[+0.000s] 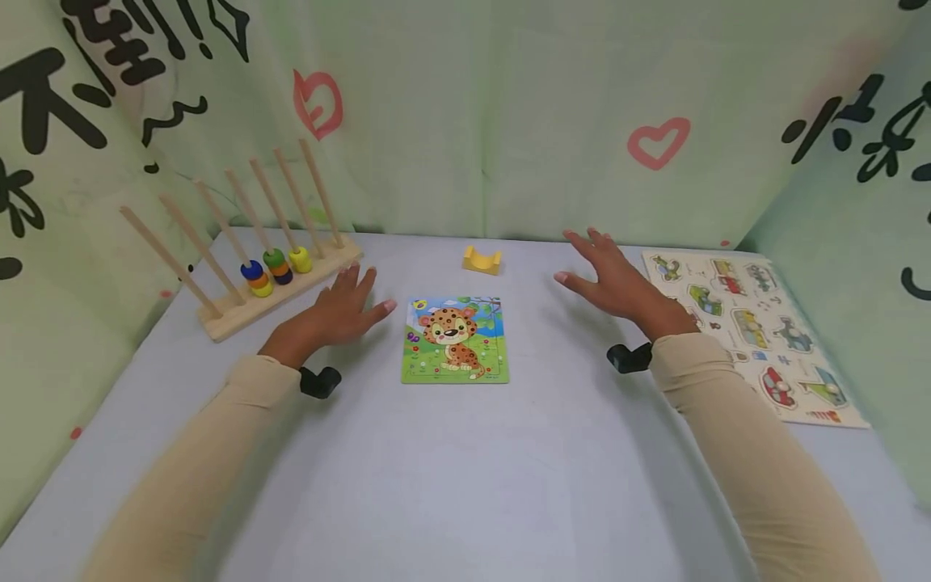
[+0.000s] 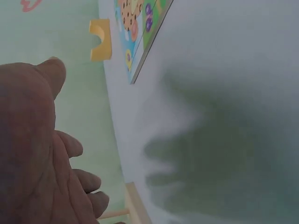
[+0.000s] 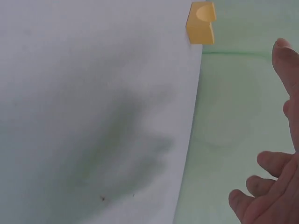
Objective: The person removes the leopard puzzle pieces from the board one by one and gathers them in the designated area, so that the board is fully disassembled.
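Note:
My left hand (image 1: 340, 311) hovers over the table with fingers spread, between the wooden bead rack and the puzzle, holding nothing. On the other side my right hand (image 1: 611, 279) is likewise raised and spread, left of the large picture board. Between them lies a square leopard puzzle (image 1: 454, 341), flat on the table. Behind it stands a small yellow block (image 1: 482, 260) with a curved notch, also in the right wrist view as a yellow block (image 3: 201, 24). Both wrist views show the hands' shadows on the cloth, apart from the fingers.
A wooden rack (image 1: 291, 291) with several upright pegs stands at the left; three pegs carry coloured beads (image 1: 276, 263). A white board (image 1: 756, 331) with vehicle pictures lies at the right. Pale green curtains (image 1: 494, 121) border the white table (image 1: 465, 485).

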Motion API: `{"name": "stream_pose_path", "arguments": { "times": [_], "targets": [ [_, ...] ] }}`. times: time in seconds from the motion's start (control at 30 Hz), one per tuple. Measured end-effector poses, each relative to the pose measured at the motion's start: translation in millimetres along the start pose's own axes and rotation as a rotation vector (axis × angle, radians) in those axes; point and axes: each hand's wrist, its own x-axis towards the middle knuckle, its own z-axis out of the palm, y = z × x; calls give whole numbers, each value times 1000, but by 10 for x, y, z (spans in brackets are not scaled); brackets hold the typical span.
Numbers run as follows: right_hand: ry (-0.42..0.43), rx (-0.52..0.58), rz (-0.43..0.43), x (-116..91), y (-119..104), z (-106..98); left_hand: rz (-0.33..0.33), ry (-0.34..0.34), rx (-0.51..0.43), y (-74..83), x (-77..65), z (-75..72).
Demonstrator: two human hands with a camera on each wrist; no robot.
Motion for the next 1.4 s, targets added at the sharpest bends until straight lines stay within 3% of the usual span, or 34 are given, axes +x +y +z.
{"name": "stream_pose_path", "arguments": {
  "times": [0.13, 0.4, 0.8, 1.4],
  "targets": [
    [-20, 46, -14, 69, -98, 65, 34, -25, -60, -18, -67, 116],
    [-71, 57, 38, 193, -256, 231, 133, -92, -94, 71, -234, 282],
    [-111, 131, 40, 284, -405, 408, 278, -116, -46, 245, -373, 476],
    [-135, 244, -17, 405, -705, 575, 237, -88, -25, 347, -356, 571]
  ]
}}
